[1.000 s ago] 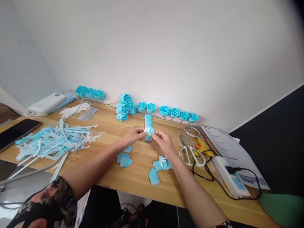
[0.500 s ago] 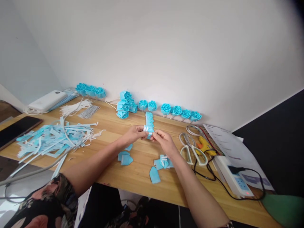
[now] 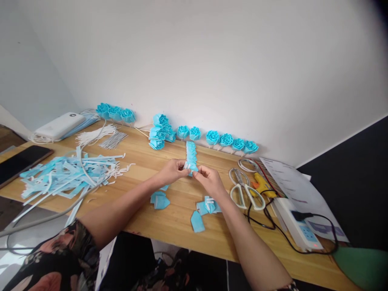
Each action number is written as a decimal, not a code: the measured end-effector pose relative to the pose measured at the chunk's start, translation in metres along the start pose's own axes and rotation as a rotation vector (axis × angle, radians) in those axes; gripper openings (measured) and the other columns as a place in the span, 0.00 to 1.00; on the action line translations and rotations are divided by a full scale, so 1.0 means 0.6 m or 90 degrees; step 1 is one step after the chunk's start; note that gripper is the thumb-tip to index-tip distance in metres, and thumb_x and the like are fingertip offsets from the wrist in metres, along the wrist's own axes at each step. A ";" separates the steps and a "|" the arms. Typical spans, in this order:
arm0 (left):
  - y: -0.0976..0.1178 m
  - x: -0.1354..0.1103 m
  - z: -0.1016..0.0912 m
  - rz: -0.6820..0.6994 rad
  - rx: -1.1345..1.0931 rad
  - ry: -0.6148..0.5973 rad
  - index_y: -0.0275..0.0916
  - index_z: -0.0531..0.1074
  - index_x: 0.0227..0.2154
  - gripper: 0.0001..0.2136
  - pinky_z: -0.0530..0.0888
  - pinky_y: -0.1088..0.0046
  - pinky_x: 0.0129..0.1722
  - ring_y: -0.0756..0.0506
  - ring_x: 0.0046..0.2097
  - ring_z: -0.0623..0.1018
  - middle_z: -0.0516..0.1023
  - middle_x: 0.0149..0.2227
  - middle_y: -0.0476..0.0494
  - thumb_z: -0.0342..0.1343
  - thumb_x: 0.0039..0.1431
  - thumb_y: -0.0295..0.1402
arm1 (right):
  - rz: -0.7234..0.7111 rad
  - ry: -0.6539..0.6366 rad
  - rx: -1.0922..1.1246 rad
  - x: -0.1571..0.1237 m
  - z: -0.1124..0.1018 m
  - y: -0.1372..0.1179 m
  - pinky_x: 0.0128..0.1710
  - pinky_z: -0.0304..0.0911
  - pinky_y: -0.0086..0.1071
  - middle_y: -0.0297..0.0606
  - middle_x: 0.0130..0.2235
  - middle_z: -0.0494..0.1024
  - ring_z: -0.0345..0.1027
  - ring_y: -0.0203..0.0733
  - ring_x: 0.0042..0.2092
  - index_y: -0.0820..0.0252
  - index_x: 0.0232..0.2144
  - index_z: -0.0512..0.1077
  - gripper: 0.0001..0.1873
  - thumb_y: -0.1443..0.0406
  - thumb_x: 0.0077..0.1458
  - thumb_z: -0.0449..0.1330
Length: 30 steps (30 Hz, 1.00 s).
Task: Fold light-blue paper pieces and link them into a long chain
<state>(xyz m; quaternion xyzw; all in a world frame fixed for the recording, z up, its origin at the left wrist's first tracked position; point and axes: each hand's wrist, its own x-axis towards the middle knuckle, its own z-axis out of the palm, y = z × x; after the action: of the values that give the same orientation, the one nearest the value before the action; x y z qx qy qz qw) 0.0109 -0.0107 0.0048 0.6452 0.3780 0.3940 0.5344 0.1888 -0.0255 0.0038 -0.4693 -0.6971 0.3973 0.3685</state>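
Note:
My left hand [image 3: 172, 173] and my right hand [image 3: 209, 181] meet near the middle of the table. Between them, thumbs and fingers pinch a small light-blue fabric petal [image 3: 191, 168] with white strips on it. Just behind it stretches a row of overlapping blue petals [image 3: 190, 150]; whether the held petal touches this row I cannot tell. Several cut petals [image 3: 161, 201] lie below my left wrist. Near my right wrist is a loose pointed petal [image 3: 197, 221], beside a small group of petals [image 3: 209, 205], one of them with white strips.
Blue fabric flowers [image 3: 226, 140] line the wall, and more flowers [image 3: 157, 133] lie on their sides. At left are a heap of fabric strips [image 3: 66, 173], a phone [image 3: 24, 163] and a power bank [image 3: 60, 126]. Scissors [image 3: 242, 188], a yellow glue gun [image 3: 263, 186] and a power strip [image 3: 298, 226] sit at right.
The held petal has turned slightly, and its white strips now slant and show less. My right fingers have shifted a little on its edge. Both hands stay in nearly the same place.

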 end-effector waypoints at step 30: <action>-0.009 -0.001 0.001 -0.034 0.054 -0.012 0.34 0.70 0.24 0.10 0.60 0.77 0.27 0.51 0.27 0.65 0.66 0.23 0.51 0.57 0.46 0.37 | -0.017 -0.006 -0.085 0.004 -0.002 0.008 0.26 0.49 0.28 0.28 0.21 0.60 0.53 0.33 0.25 0.59 0.21 0.65 0.12 0.60 0.51 0.56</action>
<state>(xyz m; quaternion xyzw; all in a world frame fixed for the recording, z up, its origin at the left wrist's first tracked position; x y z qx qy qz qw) 0.0106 -0.0106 -0.0008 0.6606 0.4067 0.3572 0.5202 0.1908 -0.0221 0.0005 -0.4816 -0.7300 0.3474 0.3383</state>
